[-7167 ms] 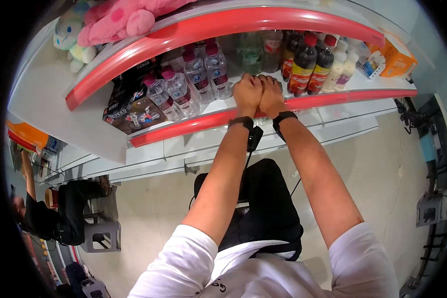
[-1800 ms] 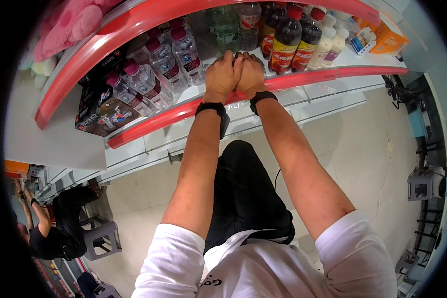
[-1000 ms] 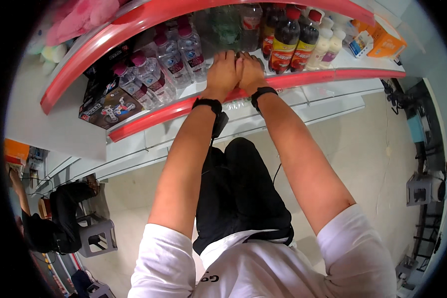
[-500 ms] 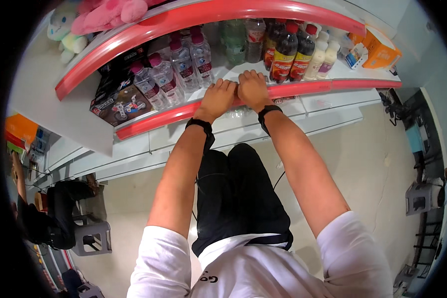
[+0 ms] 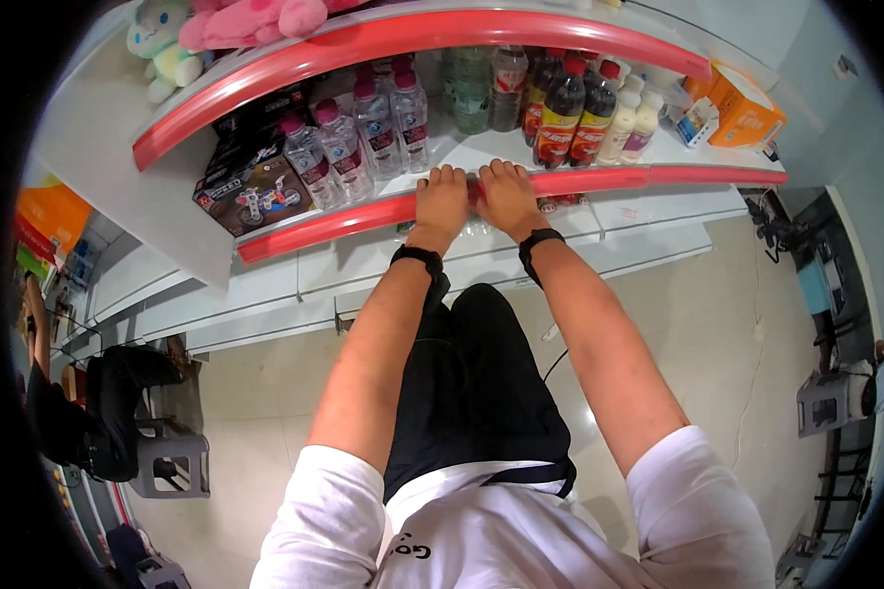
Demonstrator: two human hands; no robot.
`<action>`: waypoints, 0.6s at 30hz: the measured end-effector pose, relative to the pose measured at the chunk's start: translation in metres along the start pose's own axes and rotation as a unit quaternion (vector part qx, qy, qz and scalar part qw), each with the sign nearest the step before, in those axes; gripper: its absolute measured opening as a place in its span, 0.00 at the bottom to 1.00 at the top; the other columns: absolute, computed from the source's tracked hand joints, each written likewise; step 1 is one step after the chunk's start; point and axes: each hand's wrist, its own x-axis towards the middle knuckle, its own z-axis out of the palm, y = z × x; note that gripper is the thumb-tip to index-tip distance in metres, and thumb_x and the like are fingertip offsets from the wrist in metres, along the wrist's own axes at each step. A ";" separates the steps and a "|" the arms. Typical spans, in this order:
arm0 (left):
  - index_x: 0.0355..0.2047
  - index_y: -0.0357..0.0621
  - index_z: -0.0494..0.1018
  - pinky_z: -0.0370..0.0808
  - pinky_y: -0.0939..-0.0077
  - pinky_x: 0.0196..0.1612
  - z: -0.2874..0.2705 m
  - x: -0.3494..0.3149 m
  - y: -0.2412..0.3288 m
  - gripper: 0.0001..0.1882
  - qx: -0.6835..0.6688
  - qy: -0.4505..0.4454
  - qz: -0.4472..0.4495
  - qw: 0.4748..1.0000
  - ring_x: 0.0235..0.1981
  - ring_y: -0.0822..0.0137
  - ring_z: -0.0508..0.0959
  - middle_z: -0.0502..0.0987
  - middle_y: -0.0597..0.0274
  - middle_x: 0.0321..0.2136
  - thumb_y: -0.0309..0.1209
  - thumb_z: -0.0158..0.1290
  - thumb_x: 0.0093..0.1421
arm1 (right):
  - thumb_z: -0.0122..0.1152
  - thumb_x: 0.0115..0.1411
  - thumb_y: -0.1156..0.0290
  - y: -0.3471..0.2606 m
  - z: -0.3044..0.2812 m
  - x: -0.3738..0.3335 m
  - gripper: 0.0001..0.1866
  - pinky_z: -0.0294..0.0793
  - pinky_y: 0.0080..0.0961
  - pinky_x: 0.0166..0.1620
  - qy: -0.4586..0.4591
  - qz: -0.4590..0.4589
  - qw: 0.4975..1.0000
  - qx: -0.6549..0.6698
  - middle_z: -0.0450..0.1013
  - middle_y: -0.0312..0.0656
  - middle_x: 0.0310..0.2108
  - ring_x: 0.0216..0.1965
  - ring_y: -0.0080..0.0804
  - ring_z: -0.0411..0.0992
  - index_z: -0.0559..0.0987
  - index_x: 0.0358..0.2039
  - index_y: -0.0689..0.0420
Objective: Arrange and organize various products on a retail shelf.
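Observation:
My left hand (image 5: 443, 204) lies over the red edge strip (image 5: 349, 221) of a white shelf, its fingers bent over the top of the strip. Right beside it, my right hand (image 5: 507, 199) is closed over the same strip, fingers together. Between the two hands shows a small dark spot I cannot make out. Just behind, on the shelf, stand clear water bottles (image 5: 344, 152) with magenta caps to the left. Dark cola bottles (image 5: 560, 113) with red caps stand to the right, next to cream-coloured bottles (image 5: 629, 133). My fingertips touch none of the bottles.
Above runs another red-edged shelf (image 5: 413, 37) with plush toys (image 5: 255, 22). A boxed toy set (image 5: 255, 191) stands at the shelf's left end, an orange carton (image 5: 742, 108) at its right. At far left a person in dark clothes (image 5: 118, 393) is near a grey stool (image 5: 172, 466).
My right hand has drawn back slightly from the shelf surface onto the strip. My left hand's fingers now point straighter ahead. The view has shifted a little.

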 end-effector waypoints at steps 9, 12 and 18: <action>0.40 0.40 0.67 0.70 0.57 0.46 0.001 -0.002 -0.001 0.20 0.012 0.003 -0.034 0.999 0.46 0.53 0.70 0.69 0.53 0.42 0.25 0.57 0.45 | 0.60 0.50 0.69 0.000 -0.005 0.013 0.13 0.67 0.36 0.46 -0.085 -0.013 0.996 -0.038 0.70 0.42 0.39 0.45 0.39 0.68 0.78 0.38 0.55; 0.39 0.40 0.67 0.70 0.56 0.46 0.000 -0.001 0.001 0.18 0.015 -0.011 -0.037 0.999 0.46 0.52 0.70 0.69 0.53 0.41 0.24 0.56 0.46 | 0.54 0.55 0.70 -0.007 -0.001 0.014 0.10 0.68 0.36 0.45 -0.056 0.020 0.997 -0.056 0.71 0.40 0.39 0.45 0.38 0.69 0.78 0.38 0.53; 0.37 0.40 0.67 0.70 0.58 0.46 0.000 -0.003 -0.001 0.15 0.016 0.002 -0.028 0.999 0.46 0.52 0.70 0.69 0.52 0.40 0.22 0.54 0.47 | 0.51 0.56 0.70 -0.009 0.001 0.012 0.10 0.68 0.36 0.43 -0.042 0.005 0.997 -0.059 0.71 0.39 0.38 0.44 0.37 0.69 0.78 0.37 0.52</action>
